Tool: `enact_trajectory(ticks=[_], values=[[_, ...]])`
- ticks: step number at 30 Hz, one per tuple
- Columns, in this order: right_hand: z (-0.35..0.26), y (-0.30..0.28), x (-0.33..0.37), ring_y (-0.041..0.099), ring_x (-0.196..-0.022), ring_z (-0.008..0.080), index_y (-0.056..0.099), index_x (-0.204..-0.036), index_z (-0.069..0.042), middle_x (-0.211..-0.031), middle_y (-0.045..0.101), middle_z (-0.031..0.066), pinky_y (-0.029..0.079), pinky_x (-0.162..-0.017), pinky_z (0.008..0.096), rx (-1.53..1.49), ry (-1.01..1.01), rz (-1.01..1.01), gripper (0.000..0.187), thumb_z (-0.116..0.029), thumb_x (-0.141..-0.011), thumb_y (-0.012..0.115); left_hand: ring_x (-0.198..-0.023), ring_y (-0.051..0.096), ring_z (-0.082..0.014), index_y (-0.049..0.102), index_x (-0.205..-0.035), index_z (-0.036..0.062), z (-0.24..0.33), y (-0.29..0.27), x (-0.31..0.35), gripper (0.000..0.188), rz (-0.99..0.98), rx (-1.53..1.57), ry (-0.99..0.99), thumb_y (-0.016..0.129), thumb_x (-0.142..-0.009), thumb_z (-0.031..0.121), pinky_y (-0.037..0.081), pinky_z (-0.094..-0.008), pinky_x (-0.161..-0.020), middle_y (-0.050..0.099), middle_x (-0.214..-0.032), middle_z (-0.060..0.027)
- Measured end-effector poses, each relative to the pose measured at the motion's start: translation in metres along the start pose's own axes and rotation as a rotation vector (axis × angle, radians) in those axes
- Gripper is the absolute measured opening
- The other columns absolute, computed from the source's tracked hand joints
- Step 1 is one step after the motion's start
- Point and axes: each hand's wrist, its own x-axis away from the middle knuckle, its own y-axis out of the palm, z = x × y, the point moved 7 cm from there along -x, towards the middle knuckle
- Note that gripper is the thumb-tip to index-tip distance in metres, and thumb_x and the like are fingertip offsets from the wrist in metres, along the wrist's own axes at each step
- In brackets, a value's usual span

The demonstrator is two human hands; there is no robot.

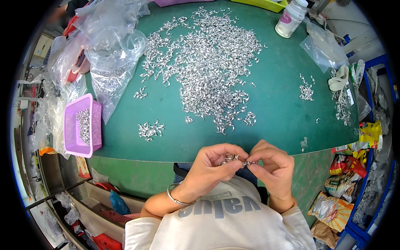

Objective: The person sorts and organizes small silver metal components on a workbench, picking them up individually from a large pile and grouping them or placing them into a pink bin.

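Observation:
Just in front of the table's near edge, my two hands meet. My left hand (216, 164) is closed around several small shiny curved metal pieces (228, 158), which show between its thumb and fingers. My right hand (272, 166) pinches one such piece (249, 163) between thumb and forefinger, touching or nearly touching the left fingertips. Beyond them a large pile of the same silvery pieces (214, 62) spreads over the green table top (266, 112). A smaller heap (151, 130) lies to the left of the pile's near end.
At the left edge stands a purple basket (96, 125) partly filled with metal pieces, beside clear plastic bags (112, 62). A white bottle (291, 18) is at the far right. More small heaps (306, 91) lie on the right, near a blue shelf rack (377, 62).

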Motion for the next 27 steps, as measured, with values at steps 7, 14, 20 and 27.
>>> enact_trajectory(ticks=[7, 14, 20, 27], values=[[-0.004, 0.001, 0.002, 0.050, -0.068, 0.0148, 0.063, -0.085, 0.002, -0.076, 0.059, 0.0079, 0.038, -0.059, 0.0250, 0.029, -0.003, 0.000, 0.019, 0.011, -0.067, 0.064, -0.053, 0.034, 0.0009, 0.058, -0.099, -0.0022, 0.001, 0.003, 0.002, 0.016, -0.019, -0.004, -0.001, 0.056, -0.083, 0.002, 0.023, -0.0163, -0.045, 0.053, -0.074, 0.0027], [-0.006, 0.002, 0.003, 0.050, -0.068, 0.0146, 0.063, -0.085, 0.002, -0.076, 0.059, 0.0077, 0.038, -0.058, 0.0247, 0.036, -0.014, -0.006, 0.020, 0.011, -0.068, 0.065, -0.053, 0.034, 0.0009, 0.058, -0.099, -0.0021, 0.000, 0.002, 0.003, 0.016, -0.032, -0.007, -0.006, 0.056, -0.084, 0.002, 0.023, -0.0163, -0.045, 0.053, -0.073, 0.0031], [-0.007, 0.003, 0.003, 0.050, -0.068, 0.0146, 0.063, -0.085, 0.002, -0.077, 0.059, 0.0078, 0.038, -0.058, 0.0247, 0.038, -0.023, -0.006, 0.019, 0.011, -0.068, 0.065, -0.054, 0.035, -0.0007, 0.057, -0.099, -0.0026, 0.001, 0.003, 0.004, 0.016, -0.043, 0.010, -0.008, 0.057, -0.083, 0.002, 0.024, -0.0172, -0.045, 0.054, -0.079, -0.0009], [-0.003, 0.001, 0.003, 0.048, -0.069, 0.0134, 0.062, -0.085, 0.003, -0.081, 0.059, 0.0084, 0.038, -0.061, 0.0234, 0.052, -0.021, 0.069, 0.019, 0.013, -0.069, 0.061, -0.055, 0.038, 0.0004, 0.060, -0.094, -0.0022, 0.031, -0.049, 0.010, 0.013, 0.415, -0.521, 0.271, 0.058, -0.081, 0.002, 0.027, -0.0177, -0.044, 0.053, -0.073, 0.0016]])
